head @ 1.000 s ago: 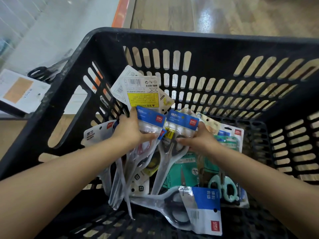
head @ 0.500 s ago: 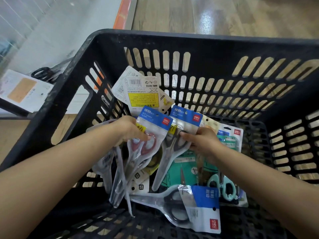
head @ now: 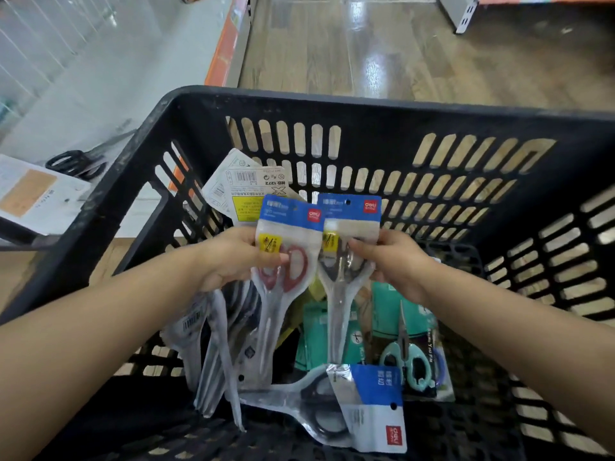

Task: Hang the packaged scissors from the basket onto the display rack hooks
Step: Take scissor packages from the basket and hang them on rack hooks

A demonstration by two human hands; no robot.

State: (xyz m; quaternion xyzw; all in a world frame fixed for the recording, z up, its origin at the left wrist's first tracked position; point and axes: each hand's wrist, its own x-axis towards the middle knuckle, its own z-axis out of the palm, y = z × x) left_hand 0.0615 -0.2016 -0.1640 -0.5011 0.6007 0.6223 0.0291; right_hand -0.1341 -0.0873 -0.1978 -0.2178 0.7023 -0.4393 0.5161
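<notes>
Loose black-handled pack [head: 336, 407] on basket [head: 382, 111] floor. Above: left hand [head: 229, 257] pinched round red-handled pack [head: 286, 261] heading a bunch; right hand [head: 389, 261] pinched round dark-handled pack [head: 346, 257]; header holes upward, presumably for hooking. Rack unseen.

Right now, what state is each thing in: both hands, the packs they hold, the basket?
Left hand: grips the red-handled scissors pack plus several more.
Red-handled scissors pack: lifted, upright, header up.
Right hand: pinches the dark-handled scissors pack.
Dark-handled scissors pack: lifted, upright beside the red one.
Basket: holds more packs.
Black-handled pack: lying flat on the basket floor.
</notes>
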